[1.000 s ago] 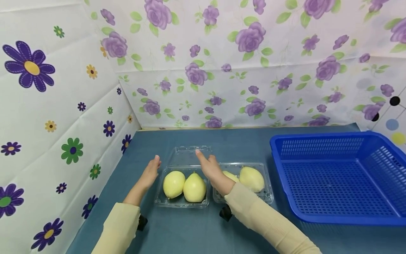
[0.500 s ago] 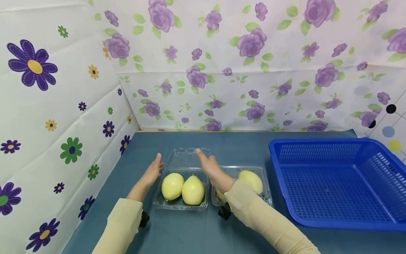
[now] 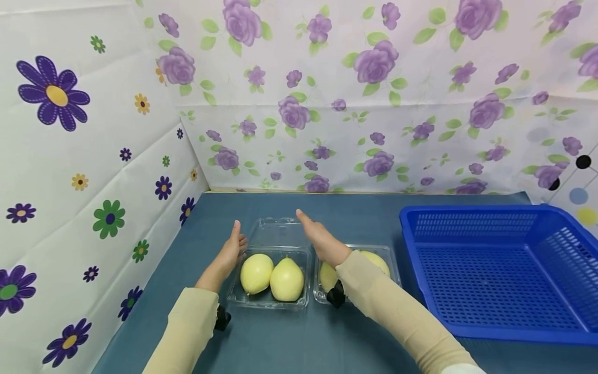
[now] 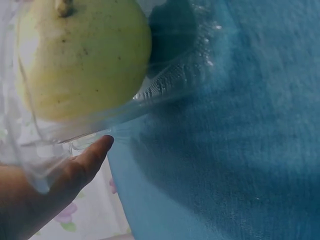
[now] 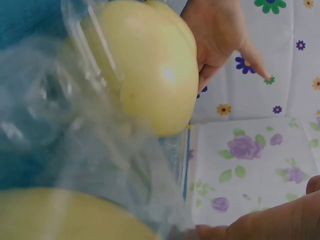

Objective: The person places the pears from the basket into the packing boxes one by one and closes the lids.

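Observation:
A clear plastic clamshell box (image 3: 299, 305) on the table holds two pale yellow pears, a left pear (image 3: 256, 274) and a right pear (image 3: 287, 279). Its transparent lid (image 3: 280, 235) lies folded back on the far side. Beside the box's left edge is my left hand (image 3: 230, 253), fingers straight and thumb up; in the left wrist view its finger (image 4: 92, 157) lies close to the plastic wall. My right hand (image 3: 327, 243), also with straight fingers, is at the lid's right side, above a second clear box (image 3: 396, 270). That box holds pears (image 3: 329, 276), partly hidden by my arm.
A large blue plastic basket (image 3: 411, 259) with perforated walls stands at the right. Blue-grey cloth covers the table (image 3: 280, 343). A floral sheet (image 3: 345, 140) hangs behind, and another flowered sheet (image 3: 93, 171) rises along the left.
My left hand has shifted slightly right, closer to the left box. My right hand has moved a little forward and to the right. Boxes and pears stay in place; the view tilts slightly.

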The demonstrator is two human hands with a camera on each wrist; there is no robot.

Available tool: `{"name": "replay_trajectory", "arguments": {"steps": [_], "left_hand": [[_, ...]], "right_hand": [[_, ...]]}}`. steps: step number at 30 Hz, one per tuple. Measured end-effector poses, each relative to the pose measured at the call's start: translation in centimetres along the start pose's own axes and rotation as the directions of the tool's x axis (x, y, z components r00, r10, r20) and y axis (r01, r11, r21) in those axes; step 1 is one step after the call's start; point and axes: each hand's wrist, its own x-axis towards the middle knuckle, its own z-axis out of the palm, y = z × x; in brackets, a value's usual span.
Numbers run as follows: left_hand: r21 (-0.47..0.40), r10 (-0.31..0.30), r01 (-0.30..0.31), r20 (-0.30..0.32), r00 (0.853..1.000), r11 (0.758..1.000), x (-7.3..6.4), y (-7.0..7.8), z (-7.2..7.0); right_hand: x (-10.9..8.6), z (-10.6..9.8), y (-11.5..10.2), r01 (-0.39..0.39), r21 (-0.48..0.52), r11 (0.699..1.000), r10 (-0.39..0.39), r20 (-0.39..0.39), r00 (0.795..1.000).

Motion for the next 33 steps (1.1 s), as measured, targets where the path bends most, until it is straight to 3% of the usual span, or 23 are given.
{"name": "replay_trajectory", "arguments": {"steps": [9, 19, 26, 33], "left_hand": [[-0.009, 0.003, -0.004, -0.015, 1.0, 1.0, -0.2, 0.2, 0.3], [-0.027, 0.009, -0.009, 0.0, 1.0, 1.0, -0.1, 0.1, -0.2], [-0.053, 0.006, -0.007, -0.025, 1.0, 0.999, -0.1, 0.2, -0.2], [-0.075, 0.011, -0.014, -0.033, 0.999, 0.997, -0.1, 0.6, -0.4]], "right_hand": [[0.8, -0.2, 0.0, 0.004, 0.003, 1.0, -0.004, 0.045, 0.999], [1.3, -0.2, -0.1, -0.012, 0.055, 0.998, 0.011, 0.014, 1.0], [1.4, -0.2, 0.0, -0.009, 0.108, 0.994, 0.012, -0.027, 1.0], [1.4, -0.4, 0.2, 0.0, 0.144, 0.99, 0.003, -0.021, 1.0]]}}
